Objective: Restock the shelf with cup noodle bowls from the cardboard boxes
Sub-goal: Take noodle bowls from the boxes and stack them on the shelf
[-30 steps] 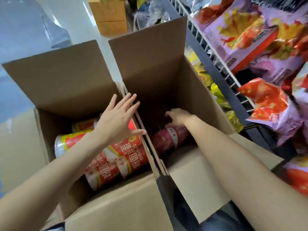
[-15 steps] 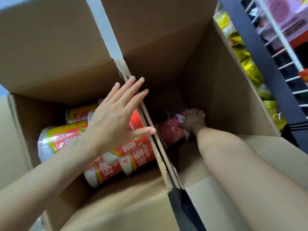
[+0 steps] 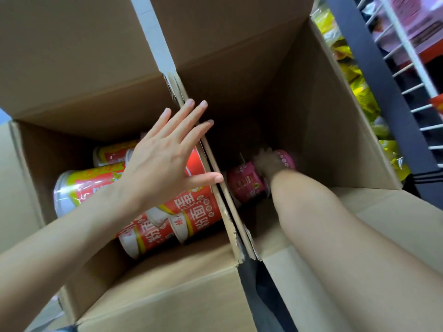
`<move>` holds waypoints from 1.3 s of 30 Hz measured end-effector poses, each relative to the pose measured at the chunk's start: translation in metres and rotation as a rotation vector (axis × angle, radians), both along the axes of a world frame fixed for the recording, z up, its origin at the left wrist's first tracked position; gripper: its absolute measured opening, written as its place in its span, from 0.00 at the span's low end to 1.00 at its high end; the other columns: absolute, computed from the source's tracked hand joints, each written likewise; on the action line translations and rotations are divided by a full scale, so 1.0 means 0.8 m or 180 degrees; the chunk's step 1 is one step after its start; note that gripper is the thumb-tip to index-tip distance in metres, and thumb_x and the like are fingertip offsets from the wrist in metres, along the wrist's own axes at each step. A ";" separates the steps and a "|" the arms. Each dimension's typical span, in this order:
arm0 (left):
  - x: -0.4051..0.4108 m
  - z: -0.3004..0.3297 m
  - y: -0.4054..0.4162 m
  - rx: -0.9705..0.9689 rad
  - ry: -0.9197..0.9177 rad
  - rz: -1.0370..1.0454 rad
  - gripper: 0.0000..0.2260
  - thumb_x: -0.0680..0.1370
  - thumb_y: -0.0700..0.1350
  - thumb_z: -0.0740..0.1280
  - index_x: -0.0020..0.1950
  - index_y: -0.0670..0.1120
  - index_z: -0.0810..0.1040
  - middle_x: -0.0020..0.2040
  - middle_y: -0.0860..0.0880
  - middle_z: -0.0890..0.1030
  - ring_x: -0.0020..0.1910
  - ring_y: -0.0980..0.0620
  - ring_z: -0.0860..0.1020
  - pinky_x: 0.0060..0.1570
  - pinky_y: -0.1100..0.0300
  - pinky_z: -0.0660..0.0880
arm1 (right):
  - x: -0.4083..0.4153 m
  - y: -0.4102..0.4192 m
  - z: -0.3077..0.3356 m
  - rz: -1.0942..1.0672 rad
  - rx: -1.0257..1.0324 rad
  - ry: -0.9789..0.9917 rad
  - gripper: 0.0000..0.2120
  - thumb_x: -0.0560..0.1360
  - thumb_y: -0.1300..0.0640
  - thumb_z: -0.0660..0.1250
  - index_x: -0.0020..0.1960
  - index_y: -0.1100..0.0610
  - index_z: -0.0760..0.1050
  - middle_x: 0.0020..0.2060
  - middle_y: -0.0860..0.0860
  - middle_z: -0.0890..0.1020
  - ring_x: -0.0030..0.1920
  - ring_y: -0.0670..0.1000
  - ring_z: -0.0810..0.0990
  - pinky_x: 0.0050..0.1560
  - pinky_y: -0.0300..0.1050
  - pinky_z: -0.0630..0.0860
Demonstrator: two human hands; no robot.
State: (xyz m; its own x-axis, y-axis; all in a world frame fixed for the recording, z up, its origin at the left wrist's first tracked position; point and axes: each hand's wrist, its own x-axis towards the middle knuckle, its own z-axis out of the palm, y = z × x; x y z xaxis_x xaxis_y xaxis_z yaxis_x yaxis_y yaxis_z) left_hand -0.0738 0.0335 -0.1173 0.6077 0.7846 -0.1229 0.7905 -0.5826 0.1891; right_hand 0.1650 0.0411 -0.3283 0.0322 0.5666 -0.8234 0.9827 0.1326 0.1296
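**Head view: right hand down in the right-hand box, on a pink noodle bowl**

Head camera looked straight down into two open cardboard boxes set side by side. The left box [image 3: 79,283] filled the left half of the frame; the right box [image 3: 335,130] took the centre and right.

- Left hand [image 3: 163,161], centre-left of frame: fingers straight and spread, holding nothing, hovering at the shared inner walls where the boxes met. Contact with the cardboard could not be told.
- Right hand [image 3: 269,162], centre of frame, deep in the right box: blurred and in shadow. It lay on top of a pink noodle bowl [image 3: 244,183] lying on its side at the box bottom. Fingers looked curled over it, but the grip itself was too smeared to confirm.
- Red noodle bowls [image 3: 191,212], several, lay on their sides in the left box, lower centre-left, partly under the left hand.
- Wire shelf [image 3: 412,92], upper right edge, with yellow packets [image 3: 359,97] behind its dark post.

Handling, as judged: bowls likely light, thin-walled and easy to dent, with a smooth printed film wrap that may slip. Better taken around the body near the stiffer rim than by the lid, with a modest squeeze. The deep box leaves little room to turn the wrist.
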 end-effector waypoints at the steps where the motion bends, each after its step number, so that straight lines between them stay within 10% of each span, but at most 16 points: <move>1: 0.000 0.000 0.000 -0.0008 -0.0001 -0.0002 0.41 0.73 0.73 0.51 0.75 0.44 0.63 0.78 0.46 0.55 0.78 0.50 0.49 0.76 0.48 0.49 | -0.004 -0.003 0.005 0.0016 0.0163 -0.0031 0.22 0.78 0.58 0.60 0.71 0.56 0.66 0.68 0.59 0.69 0.68 0.61 0.68 0.60 0.55 0.72; 13: -0.001 -0.003 0.001 0.0001 -0.0085 -0.0047 0.42 0.73 0.73 0.50 0.76 0.45 0.62 0.79 0.46 0.54 0.78 0.49 0.47 0.76 0.51 0.48 | -0.012 -0.008 0.034 0.0476 0.0384 -0.0267 0.14 0.79 0.55 0.61 0.63 0.55 0.75 0.57 0.53 0.80 0.57 0.54 0.80 0.52 0.46 0.74; 21: -0.001 0.004 0.001 -0.0249 -0.0113 0.0009 0.45 0.70 0.75 0.50 0.77 0.45 0.60 0.79 0.46 0.51 0.77 0.52 0.44 0.75 0.52 0.42 | -0.005 0.010 0.181 -0.0318 0.1710 0.0399 0.15 0.79 0.55 0.59 0.63 0.56 0.75 0.55 0.57 0.81 0.57 0.59 0.79 0.54 0.47 0.73; 31: 0.047 0.123 -0.070 -0.2863 -0.3054 0.1887 0.50 0.68 0.57 0.75 0.79 0.47 0.48 0.78 0.47 0.57 0.75 0.50 0.62 0.72 0.54 0.62 | 0.020 -0.138 0.423 -0.3612 0.3215 0.2519 0.18 0.75 0.51 0.64 0.29 0.54 0.65 0.20 0.47 0.74 0.30 0.52 0.71 0.40 0.53 0.71; 39: 0.135 0.301 -0.192 -0.2525 -0.3635 -0.0144 0.52 0.57 0.61 0.80 0.73 0.54 0.56 0.65 0.64 0.74 0.65 0.64 0.72 0.64 0.66 0.68 | 0.056 -0.326 0.620 -0.4164 0.4232 0.4029 0.17 0.80 0.57 0.62 0.32 0.52 0.68 0.24 0.43 0.70 0.26 0.42 0.67 0.30 0.39 0.63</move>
